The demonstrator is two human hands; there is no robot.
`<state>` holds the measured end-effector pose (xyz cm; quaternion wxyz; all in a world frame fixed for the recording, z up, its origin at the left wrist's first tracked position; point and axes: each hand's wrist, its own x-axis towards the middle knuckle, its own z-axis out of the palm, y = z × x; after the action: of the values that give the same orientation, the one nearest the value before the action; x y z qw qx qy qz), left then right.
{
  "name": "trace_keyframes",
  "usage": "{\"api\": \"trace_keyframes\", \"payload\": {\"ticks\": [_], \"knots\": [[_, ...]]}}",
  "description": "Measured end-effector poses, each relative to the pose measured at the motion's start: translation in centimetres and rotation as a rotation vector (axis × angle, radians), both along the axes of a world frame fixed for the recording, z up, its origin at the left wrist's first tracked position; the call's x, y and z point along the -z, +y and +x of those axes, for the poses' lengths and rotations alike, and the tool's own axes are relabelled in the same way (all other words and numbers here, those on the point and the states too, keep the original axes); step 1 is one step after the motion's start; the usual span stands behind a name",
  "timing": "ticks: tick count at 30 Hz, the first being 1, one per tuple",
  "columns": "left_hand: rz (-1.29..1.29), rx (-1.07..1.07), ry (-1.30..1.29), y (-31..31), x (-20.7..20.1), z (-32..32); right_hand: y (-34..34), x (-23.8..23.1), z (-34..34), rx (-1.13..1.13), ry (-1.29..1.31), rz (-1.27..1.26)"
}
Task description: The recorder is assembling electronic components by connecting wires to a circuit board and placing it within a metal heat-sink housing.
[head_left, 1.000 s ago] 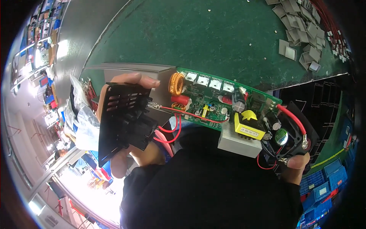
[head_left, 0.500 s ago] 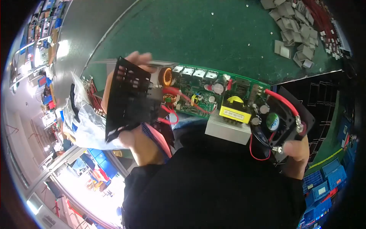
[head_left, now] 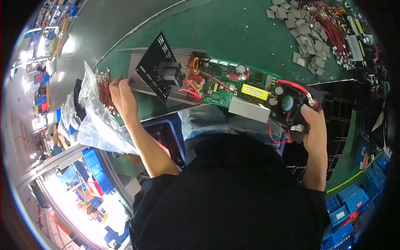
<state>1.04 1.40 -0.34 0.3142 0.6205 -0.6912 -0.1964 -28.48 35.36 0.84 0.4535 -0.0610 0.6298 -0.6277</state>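
My right hand (head_left: pixel 312 123) is closed on the black fan panel (head_left: pixel 291 106) at the right end of a green circuit board (head_left: pixel 221 93). The board carries a yellow-wrapped transformer (head_left: pixel 255 92), a silver heat sink (head_left: pixel 249 110) and a copper coil (head_left: pixel 193 65). Its left end lies at an open grey metal housing (head_left: pixel 143 81). A black slotted end plate (head_left: pixel 156 68) with a socket block stands tilted over the housing, tied to the board by red wires. My left hand (head_left: pixel 123 98) is at the housing's left end, fingers curled at its edge; their tips are partly hidden.
Grey flat pieces (head_left: pixel 306 35) and bundled red wires (head_left: pixel 333 33) lie on the green table (head_left: pixel 225 29) at the far right. Clear plastic bags (head_left: pixel 100 129) hang at the left edge. A blue crate (head_left: pixel 177 133) sits below, and blue bins (head_left: pixel 354 196) stand at right.
My left hand has let go of the black end plate and moved to the housing's left end. The board and fan panel have shifted lower towards the table; my right hand keeps its hold.
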Motion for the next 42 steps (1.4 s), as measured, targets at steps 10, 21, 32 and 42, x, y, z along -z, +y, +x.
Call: {"api": "trace_keyframes", "payload": {"ticks": [10, 21, 32, 42], "knots": [[-0.106, -0.103, 0.278, 0.7, 3.1, 0.3, -5.9, -3.1, 1.9, -0.306, 0.087, 0.052], [-0.372, -0.002, 0.111, 1.9, 1.9, -0.3, -5.1, -2.6, 1.7, -0.407, 0.058, -0.048], [-0.416, -0.03, 0.084, 1.9, 2.7, -0.8, -6.6, -1.0, -0.3, -0.371, 0.384, -0.019], [-0.418, -0.157, 0.017, 0.7, 2.9, 0.5, -12.7, -8.6, -0.5, -0.387, 1.471, 0.106]]}}
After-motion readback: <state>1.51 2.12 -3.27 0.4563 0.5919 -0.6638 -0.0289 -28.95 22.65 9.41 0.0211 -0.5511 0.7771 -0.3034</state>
